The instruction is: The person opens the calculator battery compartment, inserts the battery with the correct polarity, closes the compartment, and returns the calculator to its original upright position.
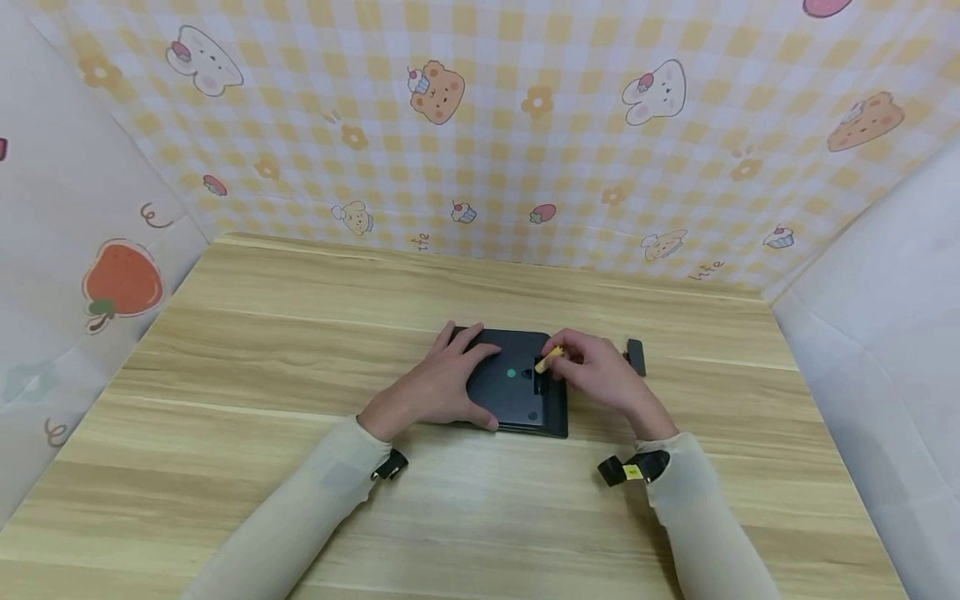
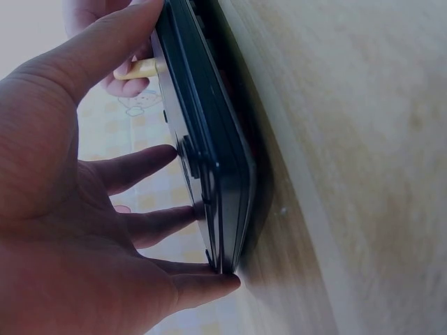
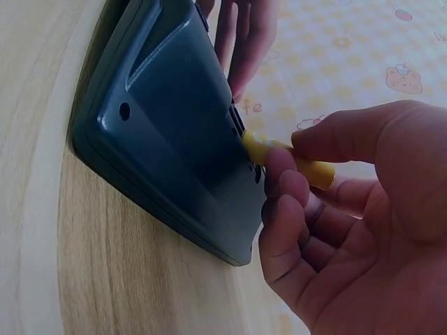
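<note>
A dark calculator (image 1: 504,392) lies face down on the table, its battery compartment (image 1: 538,383) uncovered near the right end. My left hand (image 1: 442,385) holds its left part, thumb at the near edge and other fingers spread over the back and far edge. Between thumb and fingers, my right hand (image 1: 600,375) pinches a yellow battery (image 3: 318,171). The battery is tilted, its lower end right at the compartment. In the left wrist view the battery (image 2: 140,68) shows beyond the left thumb.
A small dark battery cover (image 1: 636,357) lies on the wooden table (image 1: 315,350) just right of the calculator, behind the right hand. A checked cloth wall (image 1: 495,167) rises at the table's back edge, with white cloth at both sides.
</note>
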The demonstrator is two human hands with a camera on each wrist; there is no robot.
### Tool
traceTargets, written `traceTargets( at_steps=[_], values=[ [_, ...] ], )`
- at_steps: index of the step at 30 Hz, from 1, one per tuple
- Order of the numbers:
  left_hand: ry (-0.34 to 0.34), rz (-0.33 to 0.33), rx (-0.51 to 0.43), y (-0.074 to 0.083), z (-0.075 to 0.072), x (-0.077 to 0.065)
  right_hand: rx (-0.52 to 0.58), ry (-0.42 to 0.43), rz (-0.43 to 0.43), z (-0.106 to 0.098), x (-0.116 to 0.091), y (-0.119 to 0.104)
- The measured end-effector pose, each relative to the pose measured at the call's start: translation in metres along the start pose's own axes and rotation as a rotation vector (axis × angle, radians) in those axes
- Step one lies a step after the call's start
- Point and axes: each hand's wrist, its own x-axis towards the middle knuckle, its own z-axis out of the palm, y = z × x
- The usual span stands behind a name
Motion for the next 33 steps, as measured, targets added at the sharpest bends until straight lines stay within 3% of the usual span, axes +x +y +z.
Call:
traceTargets(
  at_steps=[8,19,33],
  values=[
    [-0.001,-0.004,0.000,0.000,0.000,0.000,0.001,0.045,-0.017,0.003,0.000,-0.002],
    [0.002,0.005,0.009,0.001,-0.001,-0.001,-0.102,0.145,-0.101,0.010,0.002,-0.003],
    [0.000,-0.001,0.009,0.002,-0.001,-0.001,-0.160,0.154,-0.139,0.014,0.003,-0.007]
  ],
)
